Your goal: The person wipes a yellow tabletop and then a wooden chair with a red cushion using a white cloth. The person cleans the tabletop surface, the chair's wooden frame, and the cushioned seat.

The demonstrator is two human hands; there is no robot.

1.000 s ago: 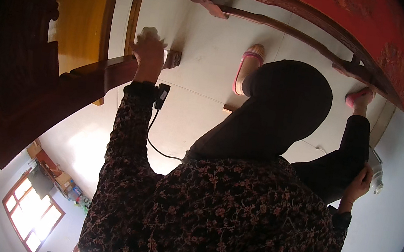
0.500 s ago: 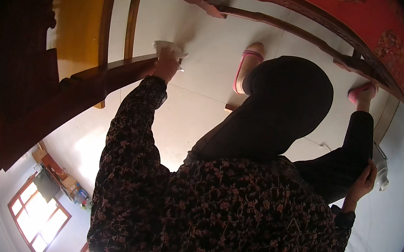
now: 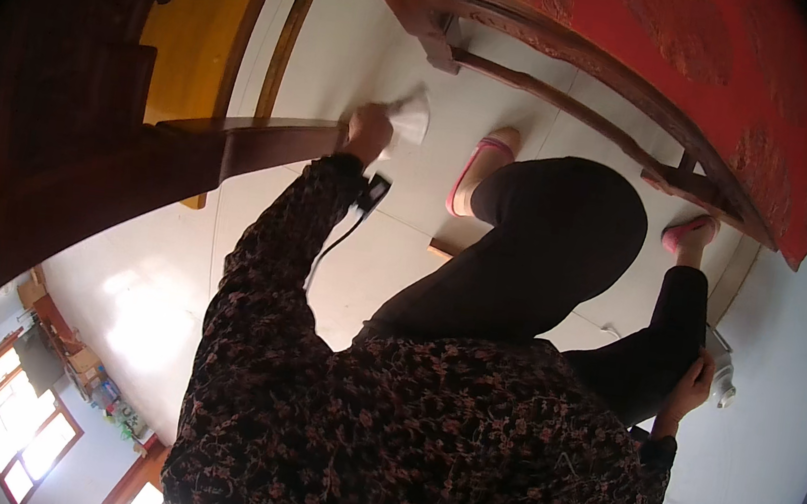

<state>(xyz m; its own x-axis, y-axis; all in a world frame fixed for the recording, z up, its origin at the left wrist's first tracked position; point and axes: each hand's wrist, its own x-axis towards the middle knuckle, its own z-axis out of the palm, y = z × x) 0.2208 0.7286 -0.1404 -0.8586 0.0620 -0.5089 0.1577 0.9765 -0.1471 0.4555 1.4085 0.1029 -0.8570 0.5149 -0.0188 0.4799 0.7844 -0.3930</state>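
My left hand (image 3: 369, 133) is closed around a white cloth (image 3: 407, 122) at the end of a dark wooden armrest (image 3: 281, 144). Part of the cloth fans out past my fingers over the floor. By that wrist hangs a small black device (image 3: 371, 193) with a thin cable. My right hand (image 3: 692, 390) lies against my black trouser leg (image 3: 656, 369). Its fingers look stretched along the leg, and nothing shows in them. Both forearms wear dark floral sleeves.
A red-topped wooden table (image 3: 671, 43) with carved edges and a low crossbar stands ahead. My feet in pink slippers (image 3: 484, 166) are on the pale tiled floor (image 3: 340, 275). A yellow panel (image 3: 201, 16) stands at left; a window (image 3: 21, 417) and stacked boxes (image 3: 82, 364) lie behind it.
My left hand and the cloth have shifted right relative to the view, with the cloth spread beyond the armrest's end. The black device now shows by the wrist. My right hand stays on the leg.
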